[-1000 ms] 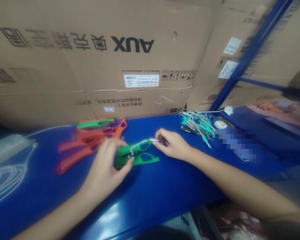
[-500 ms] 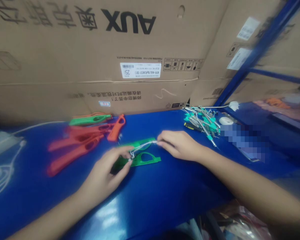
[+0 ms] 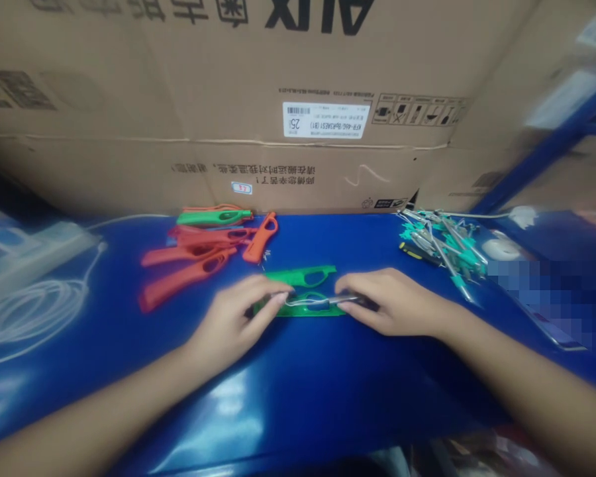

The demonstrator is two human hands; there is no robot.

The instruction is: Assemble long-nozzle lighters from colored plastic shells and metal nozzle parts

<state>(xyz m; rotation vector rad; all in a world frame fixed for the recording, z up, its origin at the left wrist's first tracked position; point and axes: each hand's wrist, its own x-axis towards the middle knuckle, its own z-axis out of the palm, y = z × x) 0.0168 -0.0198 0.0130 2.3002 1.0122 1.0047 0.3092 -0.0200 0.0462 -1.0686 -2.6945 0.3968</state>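
Observation:
Two green plastic handle halves (image 3: 302, 275) lie on the blue bench (image 3: 298, 391) between my hands. My left hand (image 3: 238, 315) presses its fingertips on the left end of the nearer green half (image 3: 308, 309). My right hand (image 3: 395, 301) pinches a thin metal rod or blade (image 3: 322, 301) that lies along that half. Both hands are closed in a pinch.
A pile of orange handle halves (image 3: 193, 255) with one green one (image 3: 213, 216) lies to the left. A heap of metal parts with teal tips (image 3: 440, 242) and a white tape roll (image 3: 501, 248) sit at the right. White cable (image 3: 24, 311) lies far left. Cardboard boxes (image 3: 278, 99) stand behind.
The metal piece has come down flat onto the nearer green half. Both hands have lowered to the bench, and the view has shifted left and down.

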